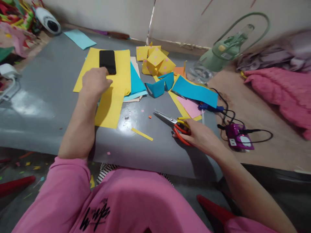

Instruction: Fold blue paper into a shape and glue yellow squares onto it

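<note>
My right hand [194, 132] is closed on the handles of scissors [170, 119], whose blades point left and look nearly together. A narrow yellow strip [142, 134] lies on the grey table just left of them. My left hand [95, 81] rests over yellow paper sheets [111, 106], just below a black phone [107, 61] lying on them. Its thumb and a fingertip show apart; the other fingers are curled or hidden, and nothing shows in its grip. Blue sheets [136, 81] stick out from under the yellow ones.
Folded yellow dotted paper [157, 61] and bent blue pieces [157, 87] stand at the back. A blue strip [194, 91], green bottle [218, 53], glue gun [210, 107] and purple box with cables [239, 137] are at the right. A white camera [48, 20] is back left.
</note>
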A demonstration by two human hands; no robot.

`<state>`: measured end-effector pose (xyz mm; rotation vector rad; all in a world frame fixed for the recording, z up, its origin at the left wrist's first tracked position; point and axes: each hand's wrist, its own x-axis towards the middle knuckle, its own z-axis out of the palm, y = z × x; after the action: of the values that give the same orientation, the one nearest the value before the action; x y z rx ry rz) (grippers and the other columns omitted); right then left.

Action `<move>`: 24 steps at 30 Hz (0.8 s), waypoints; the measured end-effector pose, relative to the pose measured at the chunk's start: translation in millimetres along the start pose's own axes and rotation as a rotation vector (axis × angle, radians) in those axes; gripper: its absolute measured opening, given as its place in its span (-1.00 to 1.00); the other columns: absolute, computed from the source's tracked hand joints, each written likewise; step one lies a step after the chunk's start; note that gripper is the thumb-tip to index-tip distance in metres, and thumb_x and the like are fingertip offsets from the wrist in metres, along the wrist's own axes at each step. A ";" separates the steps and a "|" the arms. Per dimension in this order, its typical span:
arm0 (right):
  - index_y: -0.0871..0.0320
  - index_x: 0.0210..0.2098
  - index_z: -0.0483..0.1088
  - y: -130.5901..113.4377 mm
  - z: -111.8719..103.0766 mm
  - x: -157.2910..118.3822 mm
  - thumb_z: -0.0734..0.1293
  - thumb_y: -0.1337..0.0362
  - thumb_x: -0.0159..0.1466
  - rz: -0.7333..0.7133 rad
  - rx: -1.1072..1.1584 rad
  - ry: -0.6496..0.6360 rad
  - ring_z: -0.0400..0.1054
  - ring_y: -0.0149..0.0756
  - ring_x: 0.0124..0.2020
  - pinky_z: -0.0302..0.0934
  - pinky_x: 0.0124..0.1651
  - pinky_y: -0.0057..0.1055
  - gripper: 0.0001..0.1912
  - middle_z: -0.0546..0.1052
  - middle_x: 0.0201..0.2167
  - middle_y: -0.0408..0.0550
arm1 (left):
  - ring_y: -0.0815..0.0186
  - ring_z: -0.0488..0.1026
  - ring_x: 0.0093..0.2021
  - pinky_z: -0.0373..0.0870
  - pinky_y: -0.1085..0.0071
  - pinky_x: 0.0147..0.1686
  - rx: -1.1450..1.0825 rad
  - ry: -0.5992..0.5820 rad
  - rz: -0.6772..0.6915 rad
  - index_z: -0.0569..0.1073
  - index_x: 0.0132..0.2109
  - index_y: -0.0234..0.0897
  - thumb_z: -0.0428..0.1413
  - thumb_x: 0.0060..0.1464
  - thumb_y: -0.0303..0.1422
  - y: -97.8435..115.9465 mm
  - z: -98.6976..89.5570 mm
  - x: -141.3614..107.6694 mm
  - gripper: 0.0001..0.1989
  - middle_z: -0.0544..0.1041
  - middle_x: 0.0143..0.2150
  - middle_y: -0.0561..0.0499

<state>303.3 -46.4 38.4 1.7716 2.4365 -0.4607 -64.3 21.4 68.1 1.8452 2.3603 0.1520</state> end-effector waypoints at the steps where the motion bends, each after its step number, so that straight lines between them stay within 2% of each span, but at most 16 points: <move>1: 0.11 -0.13 0.45 1.9 0.7 1.5 0.33 -0.12 0.24 -0.035 0.010 0.019 0.46 -0.06 -0.33 0.17 -0.38 -0.30 -0.56 0.58 -0.32 0.07 | -0.04 0.38 0.14 0.30 0.10 0.11 -0.064 0.068 0.032 0.44 0.24 -0.44 0.03 0.31 -0.31 1.2 -1.9 -5.9 -0.56 0.48 0.18 -0.30; 3: 0.13 -0.04 0.46 4.7 2.1 3.5 0.31 -0.05 0.28 -0.089 0.028 0.034 0.46 -0.02 -0.25 0.22 -0.31 -0.25 -0.57 0.59 -0.24 0.13 | 0.03 0.38 0.09 0.27 0.18 0.07 -0.180 0.138 0.168 0.51 0.13 -0.37 0.05 0.30 -0.29 8.3 -4.1 -23.0 -0.64 0.49 0.14 -0.23; 4: 0.14 0.00 0.46 5.7 2.8 4.1 0.30 -0.03 0.30 -0.106 0.039 0.030 0.45 -0.01 -0.22 0.23 -0.28 -0.23 -0.56 0.59 -0.21 0.15 | 0.07 0.41 0.03 0.27 0.24 0.01 -0.214 0.087 0.261 0.56 0.01 -0.32 0.08 0.27 -0.29 13.7 -3.7 -33.6 -0.72 0.53 0.05 -0.18; 5: 0.15 0.02 0.46 6.6 3.6 4.5 0.30 -0.01 0.31 -0.119 0.048 0.026 0.45 0.01 -0.20 0.25 -0.25 -0.20 -0.56 0.59 -0.19 0.17 | 0.11 0.44 -0.05 0.27 0.28 -0.07 -0.224 -0.029 0.372 0.58 -0.10 -0.28 0.12 0.22 -0.28 19.6 -1.8 -45.0 -0.78 0.56 -0.07 -0.13; 7: 0.14 0.04 0.47 7.2 4.5 5.2 0.32 0.01 0.31 -0.127 0.047 0.050 0.45 0.05 -0.14 0.28 -0.18 -0.15 -0.57 0.59 -0.14 0.18 | 0.17 0.46 -0.19 0.24 0.35 -0.23 -0.205 -0.396 0.562 0.59 -0.22 -0.20 0.22 0.10 -0.21 31.2 6.0 -67.3 -0.82 0.57 -0.21 -0.04; 8: 0.13 0.04 0.48 6.5 4.5 5.4 0.33 0.02 0.30 -0.122 0.031 0.091 0.44 0.08 -0.09 0.28 -0.14 -0.12 -0.58 0.59 -0.12 0.19 | 0.17 0.47 -0.19 0.22 0.36 -0.27 -0.179 -0.497 0.642 0.59 -0.20 -0.19 0.24 0.07 -0.22 35.9 11.4 -77.0 -0.81 0.58 -0.19 -0.04; 9: 0.14 0.04 0.49 4.8 4.2 5.4 0.34 0.03 0.30 -0.115 0.011 0.147 0.43 0.12 -0.05 0.28 -0.09 -0.08 -0.58 0.58 -0.09 0.21 | 0.17 0.47 -0.20 0.19 0.36 -0.31 -0.130 -0.515 0.673 0.58 -0.19 -0.21 0.23 0.07 -0.23 39.5 17.1 -85.0 -0.81 0.57 -0.19 -0.07; 11: 0.15 0.03 0.50 -2.9 2.8 4.4 0.34 0.01 0.31 -0.126 0.001 0.246 0.39 0.17 0.04 0.27 0.00 -0.03 -0.58 0.57 -0.03 0.24 | 0.17 0.47 -0.22 0.16 0.35 -0.35 -0.069 -0.501 0.671 0.57 -0.19 -0.25 0.16 0.11 -0.32 43.0 27.5 -95.2 -0.84 0.57 -0.15 -0.12; 13: 0.14 0.02 0.50 -16.4 1.6 2.6 0.32 -0.01 0.33 -0.197 0.075 0.258 0.40 0.13 0.05 0.26 0.04 -0.05 -0.58 0.57 -0.02 0.22 | 0.19 0.46 -0.24 0.17 0.35 -0.36 -0.055 -0.507 0.671 0.55 -0.23 -0.25 0.08 0.13 -0.37 42.9 33.7 -98.8 -0.84 0.56 -0.16 -0.13; 16: 0.13 0.00 0.51 -41.4 2.5 1.9 0.34 -0.01 0.34 -0.331 0.283 0.130 0.46 -0.06 -0.10 0.28 -0.04 -0.19 -0.60 0.61 -0.10 0.12 | 0.23 0.44 -0.27 0.18 0.37 -0.35 -0.080 -0.546 0.690 0.52 -0.26 -0.24 0.05 0.15 -0.34 42.1 32.7 -97.5 -0.84 0.56 -0.19 -0.10; 18: 0.13 -0.01 0.51 -54.3 3.4 6.0 0.36 -0.01 0.32 -0.371 0.412 0.067 0.46 -0.15 -0.18 0.28 -0.10 -0.25 -0.60 0.61 -0.11 0.07 | 0.26 0.41 -0.33 0.16 0.38 -0.37 -0.133 -0.566 0.661 0.48 -0.26 -0.23 0.05 0.17 -0.29 43.7 27.2 -94.5 -0.84 0.54 -0.28 -0.05; 21: 0.12 -0.09 0.53 -61.1 -0.1 21.5 0.37 0.01 0.30 -0.370 0.579 0.029 0.42 -0.26 -0.27 0.23 -0.20 -0.34 -0.65 0.61 -0.19 -0.02 | 0.32 0.36 -0.39 0.16 0.41 -0.39 -0.356 -0.566 0.603 0.43 -0.26 -0.22 0.07 0.16 -0.26 49.3 19.1 -84.0 -0.86 0.51 -0.37 0.03; 24: 0.14 -0.31 0.54 -56.6 -9.4 42.7 0.36 -0.06 0.28 -0.308 0.747 0.006 0.26 -0.38 -0.44 0.08 -0.36 -0.41 -0.63 0.48 -0.46 -0.15 | 0.36 0.38 -0.37 0.22 0.43 -0.37 -0.691 -0.531 0.565 0.43 -0.27 -0.24 0.15 0.09 -0.27 56.3 17.3 -63.5 -0.87 0.50 -0.37 0.06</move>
<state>237.3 -20.5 47.2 1.5532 2.7578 -1.5630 7.6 -26.8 63.6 1.8149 1.1899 0.4113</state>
